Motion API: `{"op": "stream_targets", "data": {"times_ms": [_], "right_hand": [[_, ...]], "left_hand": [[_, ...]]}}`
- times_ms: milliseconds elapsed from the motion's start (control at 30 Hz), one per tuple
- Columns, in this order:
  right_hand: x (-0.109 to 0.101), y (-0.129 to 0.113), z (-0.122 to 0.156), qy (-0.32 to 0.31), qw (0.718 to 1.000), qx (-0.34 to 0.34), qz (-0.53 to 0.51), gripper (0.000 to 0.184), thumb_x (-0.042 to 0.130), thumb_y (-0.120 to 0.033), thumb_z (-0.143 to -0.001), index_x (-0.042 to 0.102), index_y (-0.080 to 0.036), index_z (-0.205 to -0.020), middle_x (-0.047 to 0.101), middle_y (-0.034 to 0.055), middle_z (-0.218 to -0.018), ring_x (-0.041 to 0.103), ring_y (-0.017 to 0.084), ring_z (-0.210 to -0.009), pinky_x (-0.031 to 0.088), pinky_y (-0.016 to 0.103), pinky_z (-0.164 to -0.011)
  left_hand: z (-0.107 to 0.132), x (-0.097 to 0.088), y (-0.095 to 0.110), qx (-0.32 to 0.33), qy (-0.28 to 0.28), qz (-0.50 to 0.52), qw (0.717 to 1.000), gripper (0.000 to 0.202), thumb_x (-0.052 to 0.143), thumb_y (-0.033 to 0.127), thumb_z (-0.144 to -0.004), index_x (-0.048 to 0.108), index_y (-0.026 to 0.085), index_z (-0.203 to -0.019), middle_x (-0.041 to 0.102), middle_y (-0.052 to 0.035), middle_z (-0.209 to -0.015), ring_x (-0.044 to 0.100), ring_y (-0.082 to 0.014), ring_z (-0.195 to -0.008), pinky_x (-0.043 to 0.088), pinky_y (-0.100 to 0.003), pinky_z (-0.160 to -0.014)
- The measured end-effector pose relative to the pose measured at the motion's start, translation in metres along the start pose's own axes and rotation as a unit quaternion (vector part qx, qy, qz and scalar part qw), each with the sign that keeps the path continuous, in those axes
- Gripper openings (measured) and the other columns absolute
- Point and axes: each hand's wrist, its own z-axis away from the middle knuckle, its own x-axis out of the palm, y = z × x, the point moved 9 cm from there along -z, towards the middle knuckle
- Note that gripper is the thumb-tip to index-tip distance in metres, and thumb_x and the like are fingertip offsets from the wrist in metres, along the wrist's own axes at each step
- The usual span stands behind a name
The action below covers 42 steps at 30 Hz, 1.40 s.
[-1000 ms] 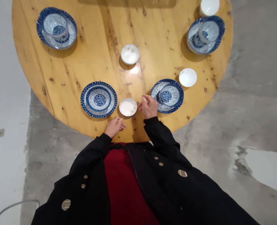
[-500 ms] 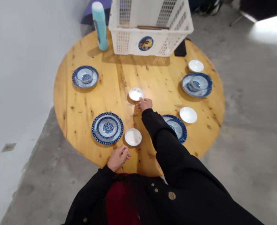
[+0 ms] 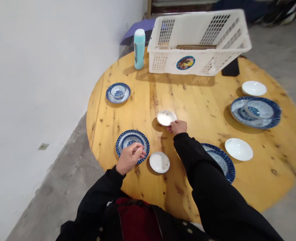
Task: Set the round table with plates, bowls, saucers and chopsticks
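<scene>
Touching white dish [image 3: 165, 117], right hand [image 3: 178, 127] pointing left; left hand [image 3: 130, 158] over blue-rimmed plate [image 3: 130, 138]

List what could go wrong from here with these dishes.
The right hand at the rim of the small white dish could tip or slide it. The black sleeve runs close above the blue-rimmed plate and might catch it. The left hand hovers over another blue-patterned plate and could knock it.

Four white dishes [image 3: 159, 162], four blue plates [image 3: 124, 142] (two with bowls [image 3: 118, 91])
</scene>
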Motion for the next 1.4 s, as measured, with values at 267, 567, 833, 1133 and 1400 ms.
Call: {"op": "stream_targets", "data": {"times_ms": [267,567,833,1133,1400], "right_hand": [[0.073,-0.072,0.064,-0.133,0.990,-0.041,0.022,0.014,0.053,-0.002,-0.068,0.059,-0.015,-0.068,0.063,0.0033,-0.047,0.060,0.017,-0.039,0.044,0.022,-0.035],[0.195,-0.101,0.081,-0.196,0.972,-0.059,0.113,0.013,0.051,-0.006,-0.077,0.060,-0.014,-0.082,0.063,0.0011,-0.052,0.061,0.016,-0.043,0.046,0.022,-0.041],[0.253,-0.104,0.060,-0.208,0.941,-0.062,0.260,0.018,0.048,-0.013,-0.087,0.064,-0.013,-0.096,0.069,0.0043,-0.064,0.068,0.017,-0.059,0.053,0.025,-0.064],[0.259,-0.106,0.056,-0.190,0.919,-0.079,0.335,0.021,0.047,-0.014,-0.090,0.064,-0.013,-0.101,0.068,0.0030,-0.062,0.069,0.019,-0.067,0.051,0.027,-0.073],[0.263,-0.103,0.056,-0.185,0.894,-0.105,0.394,0.023,0.047,-0.015,-0.089,0.065,-0.013,-0.103,0.072,0.0074,-0.072,0.068,0.022,-0.075,0.048,0.027,-0.073]], "left_hand": [[-0.106,-0.087,-0.018,-0.045,0.074,0.045,0.995,0.024,0.054,0.030,-0.095,0.059,0.012,-0.110,0.071,-0.0068,-0.088,0.067,-0.0096,-0.065,0.050,-0.018,-0.059],[-0.160,-0.160,-0.060,-0.009,0.039,0.018,0.999,0.033,0.052,0.025,-0.092,0.062,0.012,-0.121,0.070,-0.0026,-0.078,0.069,-0.0132,-0.068,0.055,-0.020,-0.061],[-0.199,-0.203,-0.087,-0.011,0.044,-0.037,0.998,0.039,0.048,0.026,-0.092,0.064,0.013,-0.126,0.071,-0.0043,-0.076,0.071,-0.0167,-0.070,0.058,-0.025,-0.064],[-0.211,-0.207,-0.087,0.009,0.040,-0.110,0.993,0.040,0.049,0.025,-0.091,0.065,0.015,-0.126,0.074,-0.0057,-0.079,0.073,-0.0215,-0.082,0.059,-0.031,-0.076],[-0.208,-0.207,-0.079,0.007,0.035,-0.169,0.985,0.039,0.049,0.023,-0.092,0.065,0.016,-0.127,0.076,-0.0068,-0.084,0.072,-0.0231,-0.090,0.056,-0.035,-0.086]]}}
